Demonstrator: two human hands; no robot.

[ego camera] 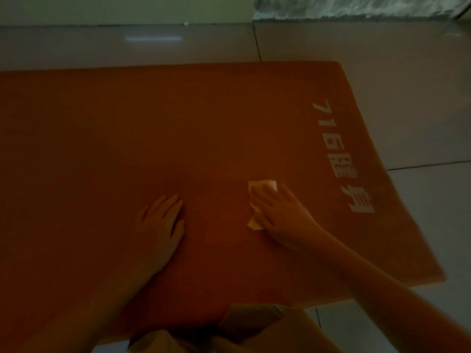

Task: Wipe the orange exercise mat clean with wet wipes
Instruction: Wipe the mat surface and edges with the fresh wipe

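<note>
The orange exercise mat (127, 138) lies flat on the floor and fills most of the view, with white printed characters along its right end. My right hand (283, 212) presses a white wet wipe (262, 186) flat against the mat, fingers straight over it; the wipe shows beyond the fingertips and beside the thumb. My left hand (159, 225) rests flat on the mat to the left of it, fingers straight, holding nothing.
Grey floor tiles (407, 85) surround the mat at the back and right. A pale wall base (127, 11) runs along the back, with a marbled surface (356, 6) at the top right. My knees (254, 324) are at the mat's near edge.
</note>
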